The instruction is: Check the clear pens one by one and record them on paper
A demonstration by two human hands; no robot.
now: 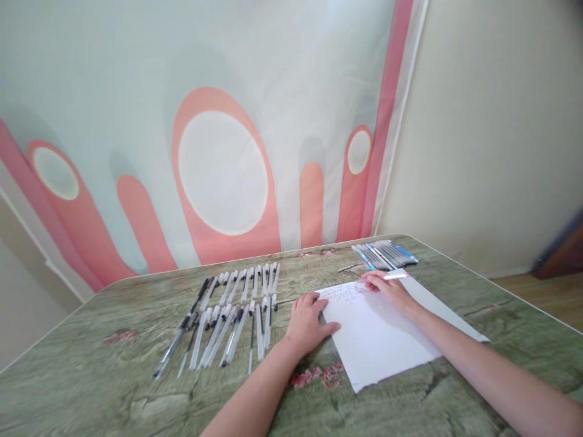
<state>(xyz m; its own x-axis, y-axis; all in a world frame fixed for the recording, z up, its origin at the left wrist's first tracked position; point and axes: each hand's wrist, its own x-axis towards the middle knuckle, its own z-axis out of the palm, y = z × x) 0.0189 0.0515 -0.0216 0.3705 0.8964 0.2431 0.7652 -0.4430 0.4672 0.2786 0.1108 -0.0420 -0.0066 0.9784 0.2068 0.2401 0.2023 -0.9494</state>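
Note:
A white sheet of paper (387, 340) lies on the table, with small rows of marks near its far edge. My right hand (387, 290) rests on the sheet's upper part, fingers closed around a light-coloured pen (397, 275). The pen leans to the right; its tip is too small to make out. At the sheet's left edge, my left hand (310, 321) lies with its fingers apart and its thumb on the paper. To the left of that hand are two rows of clear pens (237, 331), many with white or black caps.
Behind the sheet, a row of slim pens or refills (385, 255), some blue, lies near the far edge of the wood-patterned table (136, 394). A printed cloth (296, 91) hangs beyond the table, with a plain wall (478, 152) to its right.

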